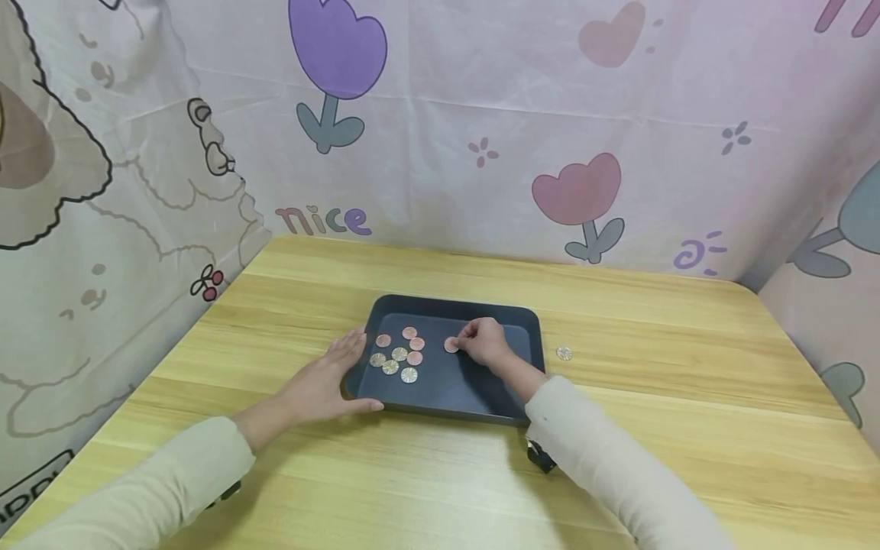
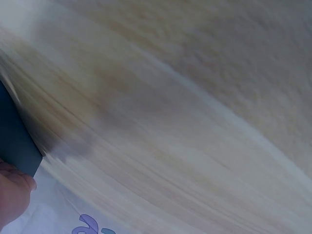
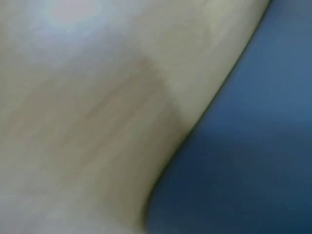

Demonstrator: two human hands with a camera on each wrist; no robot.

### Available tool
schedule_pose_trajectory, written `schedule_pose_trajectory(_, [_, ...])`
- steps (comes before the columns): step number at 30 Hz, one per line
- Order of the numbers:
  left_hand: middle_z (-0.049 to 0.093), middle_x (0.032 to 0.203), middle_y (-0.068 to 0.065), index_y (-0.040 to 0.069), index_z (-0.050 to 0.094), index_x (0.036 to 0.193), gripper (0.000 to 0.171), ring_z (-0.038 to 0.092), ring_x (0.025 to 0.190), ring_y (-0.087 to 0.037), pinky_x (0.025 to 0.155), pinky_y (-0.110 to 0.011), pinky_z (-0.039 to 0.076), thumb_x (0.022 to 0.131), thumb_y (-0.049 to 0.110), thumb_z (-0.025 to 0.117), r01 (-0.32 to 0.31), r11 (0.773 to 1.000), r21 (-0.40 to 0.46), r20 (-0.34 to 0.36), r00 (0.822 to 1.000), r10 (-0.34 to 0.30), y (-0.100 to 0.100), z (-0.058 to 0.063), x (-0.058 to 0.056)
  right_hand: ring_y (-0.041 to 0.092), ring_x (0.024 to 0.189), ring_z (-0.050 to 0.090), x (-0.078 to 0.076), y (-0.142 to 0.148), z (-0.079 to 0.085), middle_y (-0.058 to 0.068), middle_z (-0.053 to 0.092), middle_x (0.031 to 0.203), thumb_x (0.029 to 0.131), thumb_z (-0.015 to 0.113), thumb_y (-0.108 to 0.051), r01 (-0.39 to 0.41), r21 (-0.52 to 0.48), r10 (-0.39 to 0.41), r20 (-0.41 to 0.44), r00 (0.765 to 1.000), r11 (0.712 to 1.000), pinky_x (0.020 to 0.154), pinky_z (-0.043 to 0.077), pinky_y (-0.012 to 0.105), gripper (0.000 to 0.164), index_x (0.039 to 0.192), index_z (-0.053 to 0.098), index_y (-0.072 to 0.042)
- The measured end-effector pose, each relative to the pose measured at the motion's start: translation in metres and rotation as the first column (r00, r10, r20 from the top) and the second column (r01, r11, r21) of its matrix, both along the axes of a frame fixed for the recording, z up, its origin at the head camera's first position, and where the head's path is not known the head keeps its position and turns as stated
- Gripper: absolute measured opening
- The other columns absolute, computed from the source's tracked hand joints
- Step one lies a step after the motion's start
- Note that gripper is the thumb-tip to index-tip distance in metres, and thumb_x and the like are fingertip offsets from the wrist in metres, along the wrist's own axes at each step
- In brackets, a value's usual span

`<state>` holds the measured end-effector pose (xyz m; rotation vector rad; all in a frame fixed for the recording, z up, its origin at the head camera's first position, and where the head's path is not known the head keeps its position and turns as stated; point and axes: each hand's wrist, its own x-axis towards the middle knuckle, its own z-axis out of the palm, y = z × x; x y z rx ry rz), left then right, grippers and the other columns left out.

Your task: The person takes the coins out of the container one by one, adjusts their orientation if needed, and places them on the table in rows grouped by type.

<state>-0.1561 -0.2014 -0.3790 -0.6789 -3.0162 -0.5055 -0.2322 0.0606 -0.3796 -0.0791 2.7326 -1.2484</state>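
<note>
A dark shallow tray (image 1: 467, 389) sits on the wooden table. Inside it, toward the left, lie several coins: copper-coloured ones such as this coin (image 1: 409, 333) and paler gold ones such as this coin (image 1: 390, 367). My right hand (image 1: 484, 341) reaches over the tray and pinches a copper-coloured coin (image 1: 450, 345) close to the tray floor. Along the tray's left side my left hand (image 1: 323, 386) rests with straight fingers, its thumb stretched by the front left corner. The left wrist view catches fingertips (image 2: 17, 192) at the tray's wall (image 2: 17, 141).
One silvery coin (image 1: 564, 354) lies on the table (image 1: 660, 367) just right of the tray. A printed cloth (image 1: 467, 191) hangs behind the table, with more cloth at both sides. The right wrist view holds only the tray (image 3: 243, 146) and blurred tabletop (image 3: 87, 126).
</note>
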Motion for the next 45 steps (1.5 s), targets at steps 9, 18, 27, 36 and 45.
schedule_pose_trajectory(9, [0.021,0.153,-0.019,-0.004,0.026,0.143,0.109,0.023,0.139,-0.039,0.111,-0.052,0.026,0.070,0.066,0.065,-0.004,1.000,-0.008,-0.002,1.000,0.004,-0.001,0.000,0.001,0.015,0.065,0.049,0.012,0.020,0.014,0.010,0.065,0.084,0.089,0.061,-0.013,0.031,-0.099,-0.028,0.028,0.999,0.995,0.055,0.039,0.022,0.016,0.082,0.068,0.000])
schedule_pose_trajectory(18, [0.021,0.152,-0.020,-0.005,0.026,0.143,0.109,0.023,0.139,-0.038,0.112,-0.051,0.025,0.070,0.066,0.065,0.002,1.000,-0.014,-0.006,1.000,-0.002,0.000,0.001,0.000,0.018,0.083,0.053,0.023,0.044,0.024,0.014,0.066,0.103,0.089,0.059,-0.015,0.064,-0.162,-0.059,0.032,0.998,0.985,0.069,0.043,0.025,0.018,0.089,0.068,0.002])
schedule_pose_trajectory(27, [0.021,0.153,-0.019,-0.004,0.025,0.144,0.109,0.022,0.140,-0.037,0.113,-0.050,0.025,0.070,0.067,0.064,0.008,1.000,-0.014,-0.011,1.000,-0.008,0.000,-0.001,-0.001,0.018,0.080,0.050,0.030,0.075,0.029,0.007,0.061,0.088,0.089,0.060,-0.017,0.100,-0.179,-0.088,0.074,0.993,0.979,0.066,0.042,0.025,0.021,0.092,0.065,0.003])
schedule_pose_trajectory(36, [0.022,0.152,-0.020,-0.005,0.026,0.143,0.110,0.023,0.140,-0.037,0.113,-0.049,0.024,0.070,0.067,0.064,0.015,1.000,-0.016,-0.018,1.000,-0.015,0.001,0.000,-0.001,0.006,0.055,0.038,0.044,0.107,0.034,-0.007,0.043,0.064,0.089,0.060,-0.017,0.135,-0.244,-0.113,0.102,0.988,0.960,0.051,0.034,0.020,0.021,0.090,0.061,0.004])
schedule_pose_trajectory(45, [0.021,0.152,-0.020,-0.006,0.026,0.143,0.110,0.023,0.140,-0.036,0.114,-0.049,0.024,0.070,0.066,0.065,0.014,1.000,-0.014,-0.013,1.000,-0.015,0.000,0.001,0.000,0.008,0.061,0.041,0.054,0.144,0.021,-0.006,0.045,0.063,0.091,0.057,-0.018,0.154,-0.144,-0.134,0.139,0.981,0.977,0.054,0.038,0.021,0.023,0.090,0.061,0.005])
